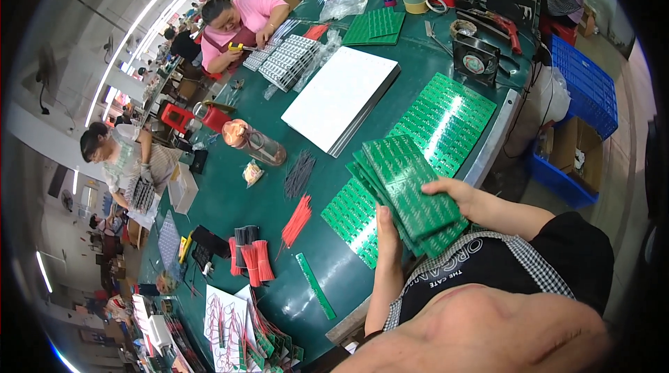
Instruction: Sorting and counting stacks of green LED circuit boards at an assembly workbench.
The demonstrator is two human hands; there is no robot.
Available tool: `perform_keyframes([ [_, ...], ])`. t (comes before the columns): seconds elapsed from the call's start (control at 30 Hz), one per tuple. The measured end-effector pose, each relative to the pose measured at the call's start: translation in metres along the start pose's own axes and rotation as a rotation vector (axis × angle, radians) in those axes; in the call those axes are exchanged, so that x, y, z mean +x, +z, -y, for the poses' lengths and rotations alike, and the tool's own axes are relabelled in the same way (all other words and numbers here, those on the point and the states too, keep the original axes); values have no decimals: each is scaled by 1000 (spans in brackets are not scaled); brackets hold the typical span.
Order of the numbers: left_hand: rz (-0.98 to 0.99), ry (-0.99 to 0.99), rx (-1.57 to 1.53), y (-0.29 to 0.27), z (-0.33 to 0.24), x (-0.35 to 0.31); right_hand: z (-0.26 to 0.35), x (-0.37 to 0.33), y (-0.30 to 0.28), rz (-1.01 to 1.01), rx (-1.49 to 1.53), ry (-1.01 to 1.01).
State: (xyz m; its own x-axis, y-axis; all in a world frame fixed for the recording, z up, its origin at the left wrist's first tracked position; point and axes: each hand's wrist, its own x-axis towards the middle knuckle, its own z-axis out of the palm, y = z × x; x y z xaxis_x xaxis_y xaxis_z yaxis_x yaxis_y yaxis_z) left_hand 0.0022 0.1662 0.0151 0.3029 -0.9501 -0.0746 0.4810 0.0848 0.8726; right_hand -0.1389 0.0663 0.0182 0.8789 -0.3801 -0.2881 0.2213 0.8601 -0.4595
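Note:
A fanned stack of green circuit board panels (pixel 405 181) is held up in front of my apron, over the table's near edge. My right hand (pixel 454 197) grips its right side, the thumb lying on the top panel. Along the lower left edge, my left hand (pixel 388 233) is closed on the same stack; some of its fingers are hidden behind the boards. More green circuit board panels (pixel 449 118) lie flat on the table beyond the stack, and others (pixel 348 214) lie to its left.
On the green table (pixel 313 181) are a stack of white boards (pixel 341 97), red wires (pixel 297 222), dark wires (pixel 300 172), a bottle (pixel 256 144), a narrow green strip (pixel 315 286) and a small fan (pixel 476 59). Blue crates (pixel 585 87) stand at right. Co-workers sit across the table.

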Motion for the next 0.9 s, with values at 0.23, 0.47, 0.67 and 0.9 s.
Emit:
perform_keyframes([
  [0.23, 75, 152, 186, 13, -16, 4, 44, -2, -10, 189, 330, -165],
  [0.47, 81, 112, 171, 18, -24, 0, 38, -7, -7, 151, 234, -117],
  [0.67, -125, 38, 26, 16, -21, -1, 30, -17, 37, -73, -374, -256],
  [0.9, -77, -118, -252, 5, -6, 3, 30, -43, 87, 3, -1260, -520],
])
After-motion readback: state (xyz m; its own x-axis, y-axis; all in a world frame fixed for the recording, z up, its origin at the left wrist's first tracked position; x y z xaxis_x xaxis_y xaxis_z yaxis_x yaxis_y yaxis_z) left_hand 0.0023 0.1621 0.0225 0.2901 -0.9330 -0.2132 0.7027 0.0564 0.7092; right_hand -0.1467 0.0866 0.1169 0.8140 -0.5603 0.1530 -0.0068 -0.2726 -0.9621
